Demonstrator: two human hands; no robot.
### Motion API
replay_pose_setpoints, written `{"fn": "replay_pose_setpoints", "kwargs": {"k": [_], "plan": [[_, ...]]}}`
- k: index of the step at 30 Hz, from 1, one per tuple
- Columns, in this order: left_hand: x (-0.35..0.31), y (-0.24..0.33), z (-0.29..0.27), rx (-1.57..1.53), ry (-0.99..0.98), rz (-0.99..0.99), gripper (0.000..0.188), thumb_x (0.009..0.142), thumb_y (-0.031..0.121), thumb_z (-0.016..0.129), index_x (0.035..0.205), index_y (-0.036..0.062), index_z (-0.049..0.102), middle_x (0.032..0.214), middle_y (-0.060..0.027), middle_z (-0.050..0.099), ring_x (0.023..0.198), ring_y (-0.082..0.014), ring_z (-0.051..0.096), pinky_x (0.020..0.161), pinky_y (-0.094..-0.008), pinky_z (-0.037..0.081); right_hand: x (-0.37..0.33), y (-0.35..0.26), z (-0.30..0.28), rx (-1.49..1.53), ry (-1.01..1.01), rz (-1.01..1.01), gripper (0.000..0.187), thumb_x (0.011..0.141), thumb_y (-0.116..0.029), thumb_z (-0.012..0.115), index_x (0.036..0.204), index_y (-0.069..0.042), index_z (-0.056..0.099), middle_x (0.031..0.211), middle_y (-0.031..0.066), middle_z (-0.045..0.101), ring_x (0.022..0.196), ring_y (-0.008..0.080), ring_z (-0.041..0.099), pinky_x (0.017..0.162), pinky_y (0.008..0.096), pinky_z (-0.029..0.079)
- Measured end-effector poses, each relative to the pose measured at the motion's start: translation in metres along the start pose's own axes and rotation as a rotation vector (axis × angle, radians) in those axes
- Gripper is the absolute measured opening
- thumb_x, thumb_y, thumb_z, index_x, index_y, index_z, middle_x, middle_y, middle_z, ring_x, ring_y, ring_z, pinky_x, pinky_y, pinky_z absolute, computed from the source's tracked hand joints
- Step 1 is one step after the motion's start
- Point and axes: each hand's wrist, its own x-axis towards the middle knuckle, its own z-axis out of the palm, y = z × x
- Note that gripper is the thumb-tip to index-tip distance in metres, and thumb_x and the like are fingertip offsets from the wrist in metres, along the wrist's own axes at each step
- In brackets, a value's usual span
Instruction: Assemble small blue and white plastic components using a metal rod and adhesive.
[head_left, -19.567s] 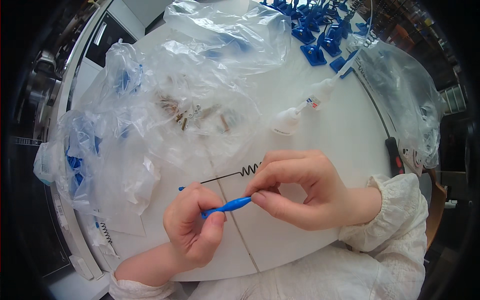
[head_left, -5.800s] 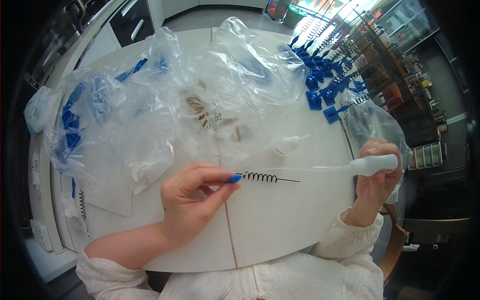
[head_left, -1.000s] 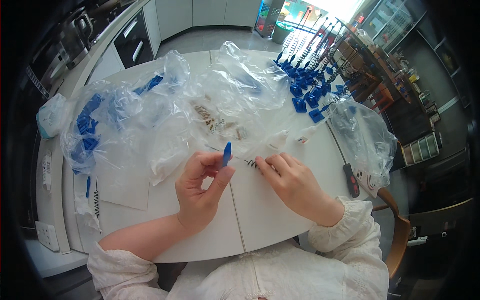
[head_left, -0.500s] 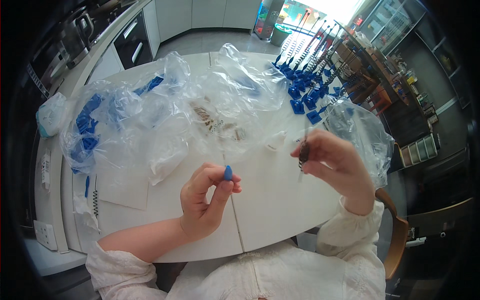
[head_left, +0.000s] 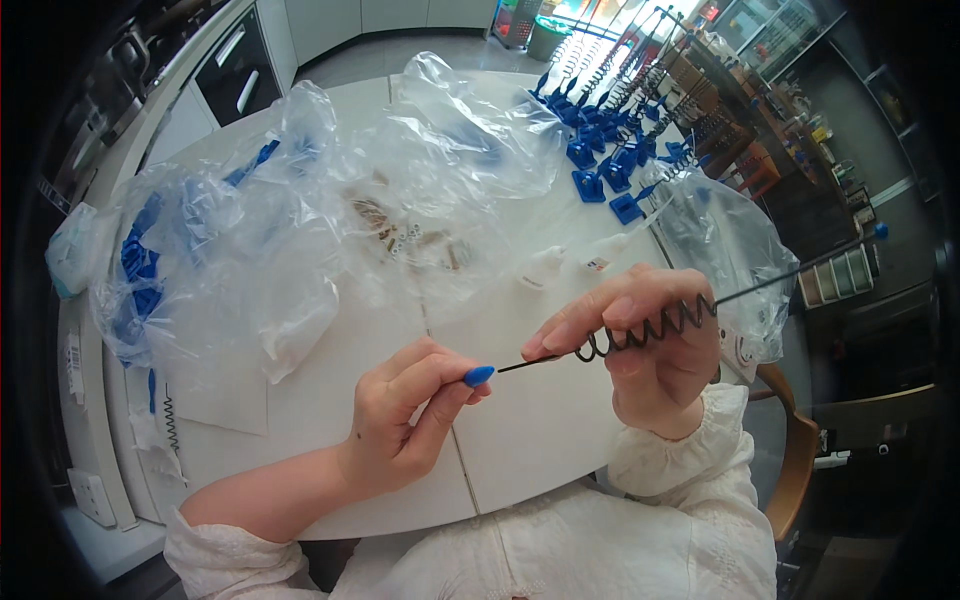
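Above the near middle of the white table, my left hand (head_left: 400, 420) pinches a small blue pointed plastic piece (head_left: 480, 376) between thumb and fingers. My right hand (head_left: 655, 390) is closed on a black coiled spring wire (head_left: 660, 326). One straight end of the wire points left at the blue piece, with its tip right beside it; whether they touch I cannot tell. The other end runs out to the upper right and carries a small blue tip (head_left: 881, 230). Behind my right hand lie small white bottles (head_left: 543, 268).
Clear plastic bags (head_left: 300, 240) spread over the left and middle, some with blue parts (head_left: 140, 270) and small metal pieces (head_left: 400, 232). Several blue bases with upright spring wires (head_left: 590, 150) stand at the far right. A loose coil spring (head_left: 170, 420) lies at the left edge.
My right hand has turned and moved toward my left, bringing the spring wire's end up to the blue piece. The blue piece has tipped from upright to pointing right.
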Motion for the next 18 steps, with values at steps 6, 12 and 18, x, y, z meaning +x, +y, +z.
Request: {"fn": "replay_pose_setpoints", "kwargs": {"k": [6, 12, 18], "plan": [[0.0, -0.002, -0.0001, 0.046, -0.016, 0.013, 0.012, 0.09, -0.007, 0.058, 0.098, -0.0017, 0.066, 0.083, -0.0084, 0.065, 0.069, -0.017, 0.062, 0.059, -0.0264, 0.049, -0.0013, 0.005, 0.0016, 0.038, 0.031, 0.059, 0.031, 0.091, 0.014, 0.055, 0.119, 0.009, 0.041, 0.103, 0.0214, 0.061, 0.096, 0.0286, 0.069, 0.081, 0.0355, 0.059], [-0.0001, -0.001, 0.0016, 0.053, -0.002, 0.013, 0.011, 0.09, -0.007, 0.059, 0.097, -0.0015, 0.066, 0.083, -0.0081, 0.065, 0.068, -0.0168, 0.061, 0.058, -0.0264, 0.048, -0.0014, 0.0058, 0.0007, 0.069, 0.039, 0.078, 0.03, 0.092, 0.013, 0.054, 0.119, 0.01, 0.04, 0.104, 0.0216, 0.061, 0.095, 0.0274, 0.069, 0.08, 0.0341, 0.059], [-0.0002, -0.0004, 0.001, 0.068, 0.002, 0.017, 0.013, 0.089, -0.008, 0.06, 0.097, -0.0009, 0.067, 0.083, -0.0079, 0.065, 0.068, -0.0162, 0.061, 0.057, -0.0262, 0.048, -0.0018, 0.0062, 0.0035, 0.118, 0.089, 0.108, 0.031, 0.094, 0.012, 0.053, 0.12, 0.01, 0.038, 0.104, 0.0214, 0.06, 0.094, 0.0273, 0.07, 0.079, 0.0325, 0.059]]}}
